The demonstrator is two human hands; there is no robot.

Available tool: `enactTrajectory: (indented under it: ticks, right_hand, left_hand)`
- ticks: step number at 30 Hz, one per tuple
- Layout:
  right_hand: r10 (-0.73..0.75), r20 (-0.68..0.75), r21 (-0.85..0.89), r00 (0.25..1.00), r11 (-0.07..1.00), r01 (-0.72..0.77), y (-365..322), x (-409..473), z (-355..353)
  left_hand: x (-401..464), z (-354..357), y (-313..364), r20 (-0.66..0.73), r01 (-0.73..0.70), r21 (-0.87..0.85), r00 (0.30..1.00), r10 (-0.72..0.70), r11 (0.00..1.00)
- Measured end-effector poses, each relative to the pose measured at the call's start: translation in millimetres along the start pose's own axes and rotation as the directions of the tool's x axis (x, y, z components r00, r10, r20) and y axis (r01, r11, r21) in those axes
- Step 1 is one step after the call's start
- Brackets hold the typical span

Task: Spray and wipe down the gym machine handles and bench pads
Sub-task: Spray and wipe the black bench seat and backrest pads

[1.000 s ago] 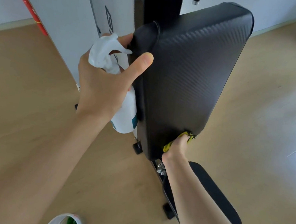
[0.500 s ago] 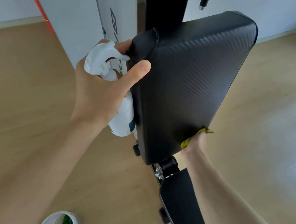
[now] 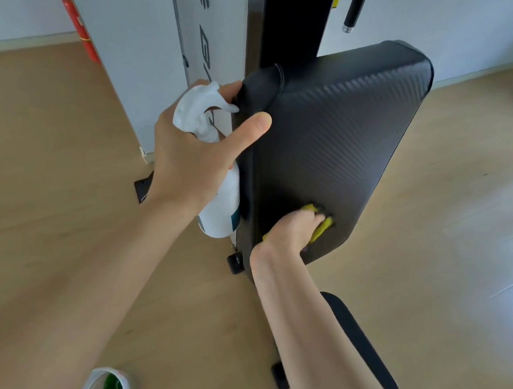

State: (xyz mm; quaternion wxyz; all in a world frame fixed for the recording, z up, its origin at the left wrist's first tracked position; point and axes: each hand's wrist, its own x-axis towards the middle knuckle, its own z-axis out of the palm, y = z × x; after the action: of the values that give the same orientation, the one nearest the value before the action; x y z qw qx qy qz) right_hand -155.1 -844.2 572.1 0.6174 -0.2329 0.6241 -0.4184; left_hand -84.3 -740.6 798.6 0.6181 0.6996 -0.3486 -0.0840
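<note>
The black, textured, upright bench back pad (image 3: pixel 332 145) stands against the dark machine column (image 3: pixel 291 16), and it is the landmark here. Low on its face, the right hand (image 3: pixel 292 233) presses a bunched yellow cloth (image 3: pixel 321 229), fingers clenched around it. At its upper left edge, the left hand (image 3: pixel 194 158) grips both the pad's edge and a white spray bottle (image 3: pixel 216 185). Below the pad, the black seat pad (image 3: pixel 364 353) looks untouched. By my judgement, 1 pad is mid-wipe; the seat and the hanging black handle (image 3: pixel 355 6) remain.
</note>
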Motion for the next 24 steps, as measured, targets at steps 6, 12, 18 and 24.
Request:
enactTrajectory:
  ticks: [6,12,18,24]
  right_hand:
    - [-0.570,0.225,-0.190,0.790,0.770,0.609,-64,-132,-5]
    - [-0.355,0.129,-0.266,0.926,0.887,0.377,-39,-96,-32]
    - [-0.593,0.246,-0.218,0.767,0.737,0.640,-88,-132,-12]
    - [-0.816,0.452,-0.276,0.360,0.256,0.927,-108,-130,-11]
  left_hand:
    - [3,-2,-2,0.013,-0.012,0.009,1.000,0.012,1.000]
    - [3,-3,-4,0.005,0.038,0.016,0.999,-0.038,0.999]
    - [2,-6,1,0.031,0.059,0.000,0.998,-0.059,0.998]
    - [2,-7,3,0.039,0.117,-0.001,0.992,-0.117,0.993]
